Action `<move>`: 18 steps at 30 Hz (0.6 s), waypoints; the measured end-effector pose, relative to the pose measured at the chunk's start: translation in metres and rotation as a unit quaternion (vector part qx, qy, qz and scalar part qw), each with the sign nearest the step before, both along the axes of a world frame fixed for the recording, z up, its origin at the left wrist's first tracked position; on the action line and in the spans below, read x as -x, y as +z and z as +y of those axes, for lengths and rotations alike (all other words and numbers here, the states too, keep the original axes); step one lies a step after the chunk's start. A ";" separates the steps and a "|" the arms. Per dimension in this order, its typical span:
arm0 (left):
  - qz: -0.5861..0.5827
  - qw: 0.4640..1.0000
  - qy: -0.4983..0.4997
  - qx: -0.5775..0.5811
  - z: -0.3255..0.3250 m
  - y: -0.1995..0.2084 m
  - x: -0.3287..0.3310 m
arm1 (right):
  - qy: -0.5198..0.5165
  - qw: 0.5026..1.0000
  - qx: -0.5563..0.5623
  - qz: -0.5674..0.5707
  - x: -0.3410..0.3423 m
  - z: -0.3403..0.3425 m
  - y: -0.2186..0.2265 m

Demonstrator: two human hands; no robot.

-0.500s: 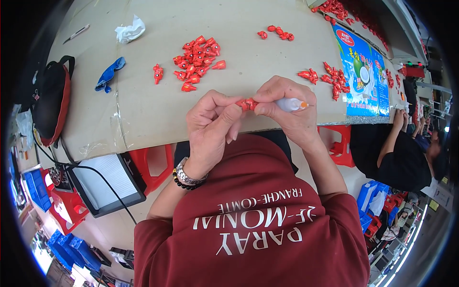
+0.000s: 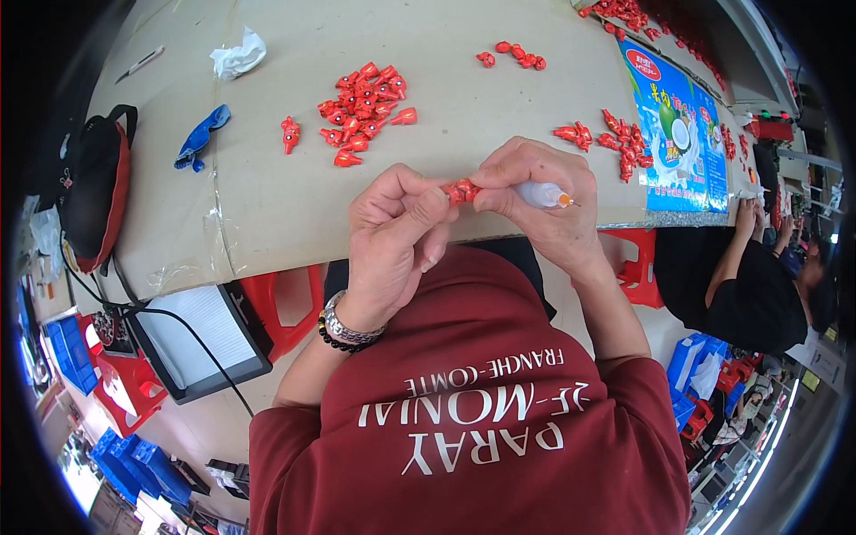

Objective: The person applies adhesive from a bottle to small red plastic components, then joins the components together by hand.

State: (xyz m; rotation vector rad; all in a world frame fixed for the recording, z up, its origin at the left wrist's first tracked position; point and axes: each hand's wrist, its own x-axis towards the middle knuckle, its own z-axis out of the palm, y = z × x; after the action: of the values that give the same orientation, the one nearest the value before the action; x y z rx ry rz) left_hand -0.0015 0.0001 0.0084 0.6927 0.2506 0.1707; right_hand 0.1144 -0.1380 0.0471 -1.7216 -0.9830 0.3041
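Between the fingertips of both hands is a small red figure part [image 2: 461, 191], held just above the table's near edge. My left hand [image 2: 399, 223] pinches its left end with thumb and index finger. On the other end, the thumb and finger of my right hand [image 2: 540, 183] close. A translucent white squeeze bottle [image 2: 538, 193] with an orange needle tip is also tucked in my right hand, its tip pointing right. Beyond my hands lies a pile of red parts [image 2: 361, 105], many with a dark eye-like spot. One red part [image 2: 291, 135] lies apart to its left.
Smaller red pieces [image 2: 517, 55] lie farther back, and a red cluster [image 2: 624, 143] sits beside a blue printed sheet [image 2: 676, 134]. At left are a blue crumpled item [image 2: 202, 136], white tissue [image 2: 239, 55], a cutter knife [image 2: 141, 64] and a black-red bag [image 2: 94, 192]. A co-worker's arm [image 2: 729, 254] shows at right.
Both hands keep hold of the red part, which seems slightly turned. My right hand has shifted a little, and the view has moved slightly.
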 end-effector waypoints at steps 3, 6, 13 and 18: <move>0.003 1.000 -0.006 0.012 0.001 0.002 0.000 | -0.008 0.999 0.012 0.032 0.002 0.000 0.002; 0.003 1.000 -0.004 0.015 0.000 0.002 0.000 | -0.035 0.997 0.022 0.072 0.004 0.001 0.003; -0.016 0.998 0.019 -0.056 -0.002 0.001 -0.001 | -0.041 0.999 0.007 0.020 0.003 0.001 0.000; -0.026 0.991 0.039 -0.129 -0.001 -0.002 0.000 | -0.030 0.999 0.001 0.022 0.003 0.002 -0.001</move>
State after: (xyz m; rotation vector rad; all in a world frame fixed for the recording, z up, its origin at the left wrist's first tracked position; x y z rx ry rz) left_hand -0.0014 -0.0013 0.0065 0.9339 0.2075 0.2984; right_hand 0.1115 -0.1365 0.0460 -1.7351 -0.8993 0.3024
